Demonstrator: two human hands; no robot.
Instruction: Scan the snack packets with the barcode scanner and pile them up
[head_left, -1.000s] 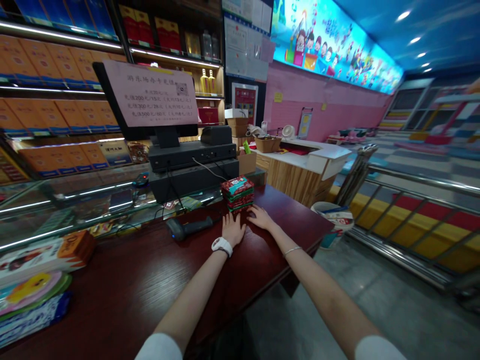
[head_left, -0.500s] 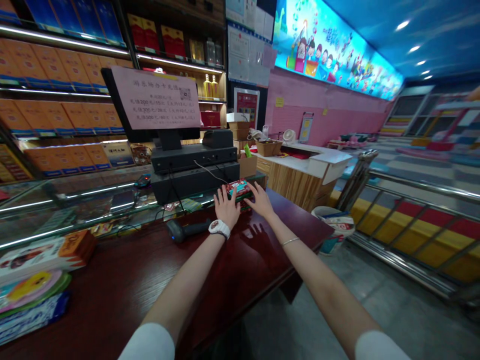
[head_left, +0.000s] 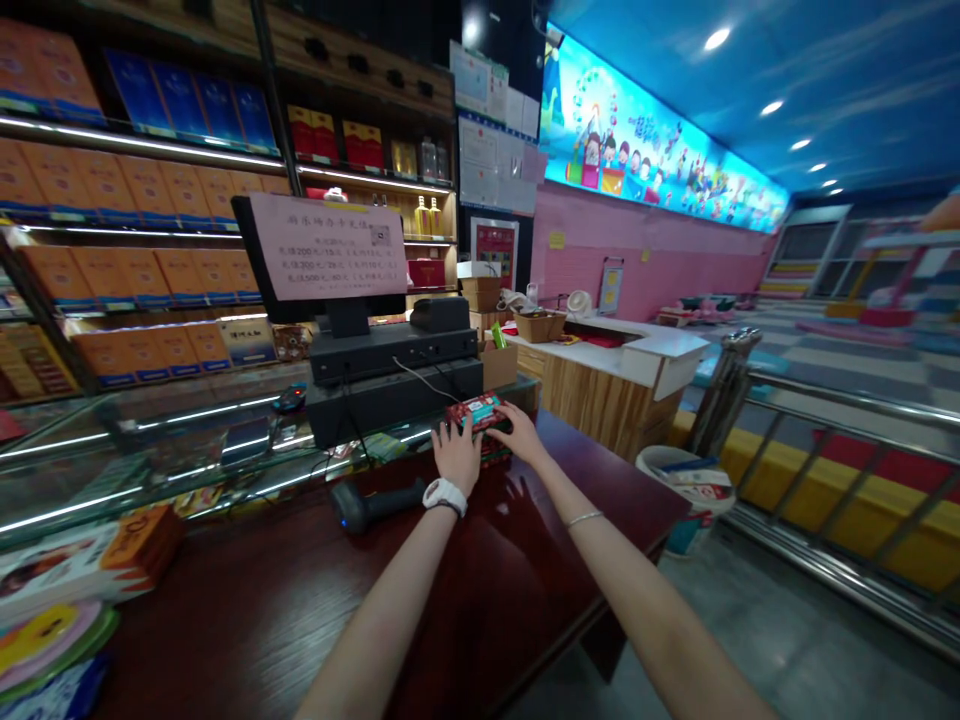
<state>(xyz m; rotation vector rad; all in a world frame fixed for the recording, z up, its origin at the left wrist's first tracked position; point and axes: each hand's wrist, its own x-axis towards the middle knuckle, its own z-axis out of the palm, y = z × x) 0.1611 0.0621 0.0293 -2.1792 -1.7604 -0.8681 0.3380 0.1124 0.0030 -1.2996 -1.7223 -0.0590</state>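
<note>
On the dark red-brown tabletop, close to the black till equipment, lies a small red packet with a teal label. Dark red and green packaging shows under it, partly hidden by my hands. My left hand, with a white watch on its wrist, has its fingers spread against the near left side of the packet. Around the right end of the packet, my right hand has its fingers on top and its thumb on the near side. A black handheld barcode scanner lies left of my left wrist.
A monitor with a pink paper sign stands behind the glass counter. An orange-and-white box and colourful flat packages lie at the left. A bin and a metal railing stand right of the table.
The camera view has tilted up, so everything sits lower in the picture. My left fingers have drawn slightly back to the packet's near side, and my right fingers have closed in on its right end.
</note>
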